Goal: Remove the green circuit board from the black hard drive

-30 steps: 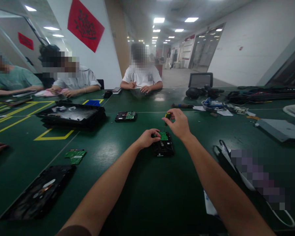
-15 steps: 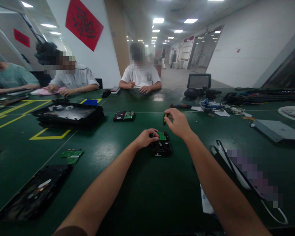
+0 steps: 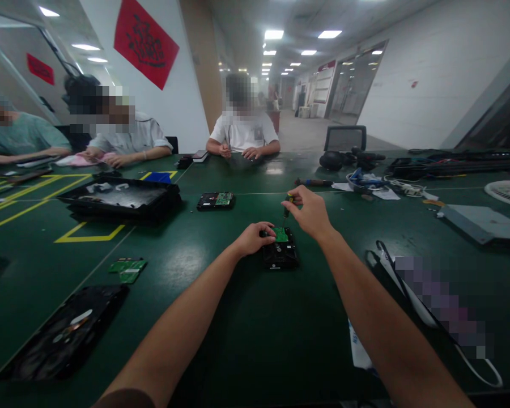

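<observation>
A black hard drive (image 3: 281,256) with a green circuit board (image 3: 281,234) on top lies on the green table in front of me. My left hand (image 3: 252,238) rests closed on the drive's far left corner. My right hand (image 3: 309,212) pinches a small screwdriver (image 3: 287,205) with a yellow and black handle. The screwdriver stands upright, its tip down at the far edge of the circuit board.
A second hard drive (image 3: 216,200) lies further back. A black tray (image 3: 121,198) stands at the left, a loose green board (image 3: 128,269) and an opened black case (image 3: 63,333) nearer me. Cables and tools (image 3: 365,180) crowd the right. Three people sit across the table.
My right hand, which had lifted the screwdriver a little half a second ago, has brought it back down onto the board. My left hand has stayed put.
</observation>
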